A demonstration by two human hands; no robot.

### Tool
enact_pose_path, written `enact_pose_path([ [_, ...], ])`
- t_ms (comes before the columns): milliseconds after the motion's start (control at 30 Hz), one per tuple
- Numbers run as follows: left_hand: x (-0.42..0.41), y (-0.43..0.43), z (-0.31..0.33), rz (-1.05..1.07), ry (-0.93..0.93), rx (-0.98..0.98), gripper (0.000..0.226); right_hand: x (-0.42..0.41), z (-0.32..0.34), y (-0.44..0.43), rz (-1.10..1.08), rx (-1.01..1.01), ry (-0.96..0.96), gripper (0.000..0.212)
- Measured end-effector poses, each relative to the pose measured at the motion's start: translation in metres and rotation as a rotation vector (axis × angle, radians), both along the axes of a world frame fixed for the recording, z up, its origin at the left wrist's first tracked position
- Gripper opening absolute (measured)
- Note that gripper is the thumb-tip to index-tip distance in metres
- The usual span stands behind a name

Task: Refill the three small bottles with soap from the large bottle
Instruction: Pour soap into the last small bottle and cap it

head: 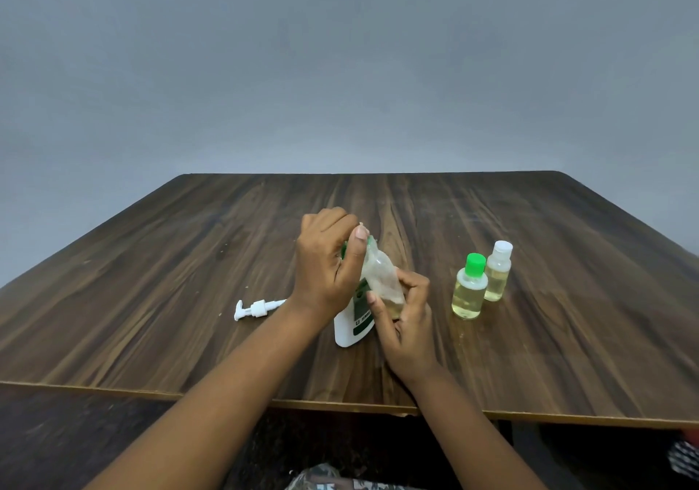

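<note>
Lying left: pump; left hand hides large bottle.

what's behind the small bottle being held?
The large white bottle stands on the table right behind the small bottle. Its label shows partly; its top is covered by the left hand, so its opening can't be seen.

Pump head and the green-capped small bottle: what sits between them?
Head view: the large bottle, plus the left hand and right hand gripping the third small bottle.

Left hand above right hand (both curled)
</note>
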State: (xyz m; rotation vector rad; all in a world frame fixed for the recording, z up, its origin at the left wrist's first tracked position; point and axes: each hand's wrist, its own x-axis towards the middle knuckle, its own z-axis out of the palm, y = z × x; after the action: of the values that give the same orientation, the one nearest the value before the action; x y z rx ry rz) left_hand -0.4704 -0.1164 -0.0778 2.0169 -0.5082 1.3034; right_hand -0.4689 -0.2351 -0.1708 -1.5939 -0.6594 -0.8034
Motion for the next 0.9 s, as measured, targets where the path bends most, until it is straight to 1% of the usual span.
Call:
enact_pose_path([
  [167, -0.003, -0.005, 0.004, 0.007, -0.016, 0.008, 0.048, 0.0, 0.001, 0.0, 0.009, 0.033, 0.014, 0.034],
  [300, -0.003, -0.008, 0.016, -0.017, -0.018, 0.083, 0.046, 0.0, 0.003, 0.001, 0.0, 0.086, 0.018, 0.034],
  [367, -0.002, -0.007, 0.016, -0.024, -0.028, 0.1, 0.045, 0.0, 0.0, 0.001, -0.005, 0.078, -0.004, 0.032],
  [567, -0.002, 0.0, -0.004, 0.012, -0.017, 0.04, 0.042, 0.0, 0.001, 0.0, -0.019, -0.019, -0.009, 0.03],
  [767, -0.009, -0.005, -0.006, -0.001, -0.051, 0.01, 0.04, -0.003, 0.003, 0.0, -0.021, -0.005, 0.02, 0.031],
  [900, -0.008, -0.005, 0.007, -0.006, -0.023, 0.054, 0.046, -0.003, 0.005, 0.001, 0.006, 0.02, -0.004, 0.036],
])
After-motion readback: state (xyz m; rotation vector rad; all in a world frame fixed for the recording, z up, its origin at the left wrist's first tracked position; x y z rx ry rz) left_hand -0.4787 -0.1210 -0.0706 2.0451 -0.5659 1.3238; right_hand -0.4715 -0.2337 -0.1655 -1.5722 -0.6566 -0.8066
